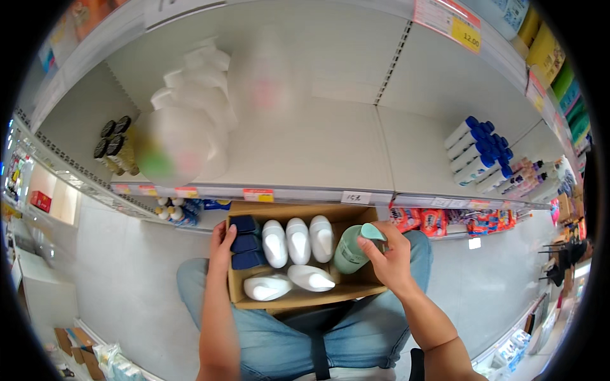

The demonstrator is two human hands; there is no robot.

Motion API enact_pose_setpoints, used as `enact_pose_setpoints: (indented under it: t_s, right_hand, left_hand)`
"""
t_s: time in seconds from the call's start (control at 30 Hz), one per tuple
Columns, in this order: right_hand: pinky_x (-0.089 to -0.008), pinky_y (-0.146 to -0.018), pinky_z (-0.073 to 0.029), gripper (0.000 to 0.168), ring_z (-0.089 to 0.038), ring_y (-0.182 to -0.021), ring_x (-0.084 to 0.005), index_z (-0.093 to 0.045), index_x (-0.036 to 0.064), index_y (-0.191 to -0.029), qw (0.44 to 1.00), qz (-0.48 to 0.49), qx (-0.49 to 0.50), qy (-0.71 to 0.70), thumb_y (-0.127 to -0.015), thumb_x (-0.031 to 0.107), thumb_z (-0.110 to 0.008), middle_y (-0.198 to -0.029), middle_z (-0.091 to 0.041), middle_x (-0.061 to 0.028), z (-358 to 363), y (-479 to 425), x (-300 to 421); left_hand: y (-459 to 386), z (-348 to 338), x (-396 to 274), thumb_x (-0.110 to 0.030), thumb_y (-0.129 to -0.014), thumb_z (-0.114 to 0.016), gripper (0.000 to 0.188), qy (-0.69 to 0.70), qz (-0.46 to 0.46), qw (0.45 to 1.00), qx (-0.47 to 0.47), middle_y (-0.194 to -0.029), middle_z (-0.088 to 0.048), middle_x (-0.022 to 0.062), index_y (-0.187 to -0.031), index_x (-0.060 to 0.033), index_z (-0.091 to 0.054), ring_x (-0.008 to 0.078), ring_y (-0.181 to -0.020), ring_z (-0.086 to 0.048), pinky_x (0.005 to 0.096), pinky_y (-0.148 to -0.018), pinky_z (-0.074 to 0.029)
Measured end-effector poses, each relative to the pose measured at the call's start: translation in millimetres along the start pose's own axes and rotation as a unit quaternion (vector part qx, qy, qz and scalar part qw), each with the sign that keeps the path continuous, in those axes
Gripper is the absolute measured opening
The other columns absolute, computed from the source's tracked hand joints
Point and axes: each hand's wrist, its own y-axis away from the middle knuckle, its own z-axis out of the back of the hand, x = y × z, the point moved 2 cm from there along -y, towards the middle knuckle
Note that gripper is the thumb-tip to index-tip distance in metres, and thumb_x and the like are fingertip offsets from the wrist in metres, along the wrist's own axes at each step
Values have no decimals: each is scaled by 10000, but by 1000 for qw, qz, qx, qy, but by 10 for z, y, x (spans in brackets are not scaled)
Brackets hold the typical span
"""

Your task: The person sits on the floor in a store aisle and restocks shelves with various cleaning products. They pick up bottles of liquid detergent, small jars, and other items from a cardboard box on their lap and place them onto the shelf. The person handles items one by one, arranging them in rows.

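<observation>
An open cardboard box [305,302] sits at my lap, against the shelf's front edge. My left hand [223,240] grips its left wall, with the thumb over the rim beside several navy-capped bottles [247,242]. In my right hand [391,255] is the top of a pale green bottle [351,252], which leans at the right end of the box. Three white bottles [298,242] stand in a row in the middle. Nearer me, a white bottle [268,286] and another white bottle [312,278] are set at an angle. The bottle bases are hidden inside the box.
Above the box runs a white shelf [305,147]. On it are blurred white jugs [183,138], dark-capped bottles [116,147] at left and blue-capped white bottles [479,147] at right. Red packets [432,222] fill part of the lower shelf. Cartons [81,350] lie at lower left.
</observation>
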Motion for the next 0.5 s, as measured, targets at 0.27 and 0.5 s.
enact_pose_setpoints:
  t_s: [0.27,0.5]
  right_hand:
    - [-406,-874,-539,293,-683,-978,-364,-610,-29,-1193,994,44,-4,99,-936,75,-704,-1066,-680,-207,-377,111,-737]
    - [-488,-992,-495,446,-567,-1182,-477,-480,-33,-1374,986,91,-3,142,-976,100,-632,-1322,-544,-269,-457,154,-829]
  left_hand:
    - [26,15,-17,-320,-982,-736,540,-20,1,1000,-22,-1301,-659,111,-1384,3,-577,189,-1195,-602,324,-1064,-448]
    - [-45,46,46,-245,-983,-725,386,-43,-75,994,-60,-1213,-685,116,-1275,-3,-653,193,-1113,-644,328,-972,-514]
